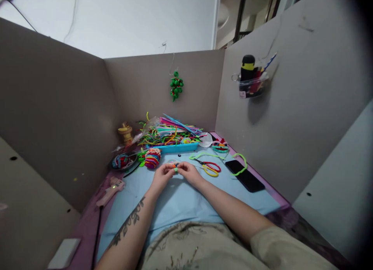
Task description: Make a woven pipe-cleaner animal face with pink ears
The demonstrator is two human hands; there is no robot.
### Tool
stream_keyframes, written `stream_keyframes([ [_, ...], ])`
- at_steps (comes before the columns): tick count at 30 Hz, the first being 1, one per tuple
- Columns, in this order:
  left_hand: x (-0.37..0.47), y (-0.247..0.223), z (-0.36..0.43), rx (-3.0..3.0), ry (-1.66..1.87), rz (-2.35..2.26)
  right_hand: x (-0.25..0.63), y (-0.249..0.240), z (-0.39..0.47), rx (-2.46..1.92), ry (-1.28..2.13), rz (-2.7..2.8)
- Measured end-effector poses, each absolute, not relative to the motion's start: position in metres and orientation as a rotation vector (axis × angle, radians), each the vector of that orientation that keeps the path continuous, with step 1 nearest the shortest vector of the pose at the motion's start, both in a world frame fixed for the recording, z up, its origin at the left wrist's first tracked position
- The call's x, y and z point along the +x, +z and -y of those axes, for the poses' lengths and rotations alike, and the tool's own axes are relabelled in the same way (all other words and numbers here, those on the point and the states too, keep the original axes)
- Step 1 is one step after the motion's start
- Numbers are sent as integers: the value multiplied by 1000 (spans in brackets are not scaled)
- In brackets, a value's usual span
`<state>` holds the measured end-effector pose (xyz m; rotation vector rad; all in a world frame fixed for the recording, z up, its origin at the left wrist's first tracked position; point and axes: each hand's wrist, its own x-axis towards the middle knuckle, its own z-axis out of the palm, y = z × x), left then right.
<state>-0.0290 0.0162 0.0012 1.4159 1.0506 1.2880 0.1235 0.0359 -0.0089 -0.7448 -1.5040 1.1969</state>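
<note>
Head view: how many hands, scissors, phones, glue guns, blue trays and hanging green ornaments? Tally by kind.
Hands: 2 (left hand, right hand)
Scissors: 1 pair
Phone: 1
Glue gun: 1
Blue tray: 1
Hanging green ornament: 1
Total: 7

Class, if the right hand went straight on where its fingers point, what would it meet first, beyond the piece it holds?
Probably the left hand, whose fingertips face it across the small piece, though exact depth is unclear.

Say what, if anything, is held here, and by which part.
The left hand and right hand pinch a small multicoloured piece by its opposite sides; its exact parts are too small to tell.
</note>
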Motion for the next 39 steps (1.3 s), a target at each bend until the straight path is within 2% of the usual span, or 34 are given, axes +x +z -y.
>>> stream_keyframes([
  [6,-27,2,-15,1318,1252,-1034,123,-10,-35,-785,1033,1494],
  [28,-27,-2,-18,1341,1427,-1007,120,-8,-31,-749,1040,1513],
  [39,-23,-3,-18,1230,1427,-990,122,-9,-29,-805,706,1646],
])
